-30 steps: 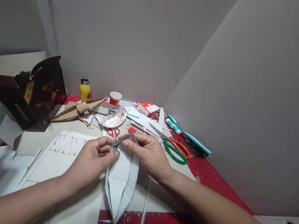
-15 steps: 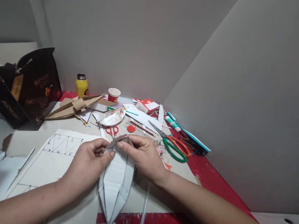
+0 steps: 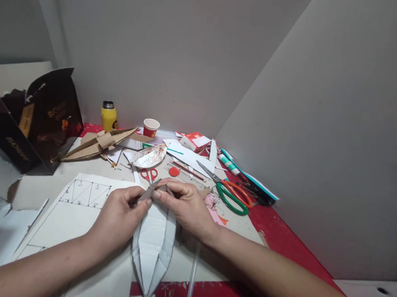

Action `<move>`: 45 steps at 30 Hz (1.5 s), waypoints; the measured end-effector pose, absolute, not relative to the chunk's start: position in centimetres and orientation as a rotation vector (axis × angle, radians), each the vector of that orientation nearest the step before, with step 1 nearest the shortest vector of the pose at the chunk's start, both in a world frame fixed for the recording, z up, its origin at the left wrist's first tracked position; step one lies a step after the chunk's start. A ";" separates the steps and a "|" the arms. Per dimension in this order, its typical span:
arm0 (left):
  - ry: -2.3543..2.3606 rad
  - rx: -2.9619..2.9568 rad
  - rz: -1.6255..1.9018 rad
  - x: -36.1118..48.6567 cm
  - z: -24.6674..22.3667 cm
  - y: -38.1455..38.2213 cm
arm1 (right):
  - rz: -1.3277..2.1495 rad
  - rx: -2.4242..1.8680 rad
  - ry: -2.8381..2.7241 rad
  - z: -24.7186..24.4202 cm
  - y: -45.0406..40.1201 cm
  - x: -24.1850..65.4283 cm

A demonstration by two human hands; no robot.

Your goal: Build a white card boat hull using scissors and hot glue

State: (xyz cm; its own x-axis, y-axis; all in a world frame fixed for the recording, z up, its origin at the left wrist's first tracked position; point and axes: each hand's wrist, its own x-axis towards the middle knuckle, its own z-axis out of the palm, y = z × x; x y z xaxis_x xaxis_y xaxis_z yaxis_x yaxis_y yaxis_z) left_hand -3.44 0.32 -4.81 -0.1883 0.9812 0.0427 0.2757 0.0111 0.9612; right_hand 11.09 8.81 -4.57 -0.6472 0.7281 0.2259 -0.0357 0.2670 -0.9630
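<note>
A white folded cardboard boat shape (image 3: 152,240) hangs over the near table edge with its pointed end toward me. My left hand (image 3: 122,211) pinches a grey-brown cardboard strip (image 3: 148,191) at the far end of the shape, thumb on top. Close beside it, my right hand (image 3: 186,206) grips the same strip between thumb and fingers. The fingertips of both hands almost meet there. Just beyond them lie small red-handled scissors (image 3: 149,174).
Large green-and-orange scissors (image 3: 233,196) lie at the right, near a glue tube (image 3: 229,164). Further back are a brown cardboard boat (image 3: 99,144), yellow bottle (image 3: 109,116) and paper cup (image 3: 151,127). A dark box (image 3: 45,125) stands left, above a drawn sheet (image 3: 69,221).
My left fingers have closed onto the strip, and its left part is now tilted up more steeply. The view has shifted slightly.
</note>
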 end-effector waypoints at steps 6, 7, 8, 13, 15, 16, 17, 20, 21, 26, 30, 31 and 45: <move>1.707 1.687 1.056 -3.7 -4.8 0.3 | 1.368 -0.610 -1.919 -5.1 8.8 11.2; 1.703 1.734 1.044 -3.8 -4.8 0.2 | 1.356 -0.601 -1.951 -4.9 8.7 11.2; 1.690 1.767 1.041 -3.8 -4.7 0.2 | 1.344 -0.591 -1.984 -4.7 8.5 11.3; 1.683 1.819 1.097 -3.8 -4.9 0.1 | 1.338 -0.715 -2.096 -3.2 7.7 12.0; 1.699 1.823 1.115 -3.7 -5.0 0.0 | 1.417 -0.842 -2.040 -2.9 7.5 12.3; 1.708 1.827 1.127 -3.7 -5.0 0.0 | 1.473 -0.883 -1.982 -2.9 7.3 12.4; 1.722 1.832 1.144 -3.6 -5.1 0.0 | 1.530 -0.907 -1.916 -2.9 7.2 12.5; 1.815 1.818 1.189 -3.5 -5.1 0.1 | 1.586 -0.918 -1.795 -3.4 6.8 12.7; 1.835 1.805 1.191 -3.4 -5.1 0.1 | 1.545 -0.917 -1.804 -3.6 6.7 12.8; 1.640 1.730 1.147 -3.3 -4.9 0.0 | 1.133 -0.902 -2.096 -4.3 6.4 13.2; 1.522 1.655 1.168 -3.4 -4.9 0.1 | 0.998 -0.895 -2.222 -4.3 6.7 13.5; 1.540 1.617 1.206 -3.5 -5.0 0.2 | 0.983 -0.897 -2.241 -4.2 6.7 13.5; 1.692 1.728 1.254 -3.2 -5.8 0.1 | 0.893 -0.881 -2.384 -4.8 7.4 13.4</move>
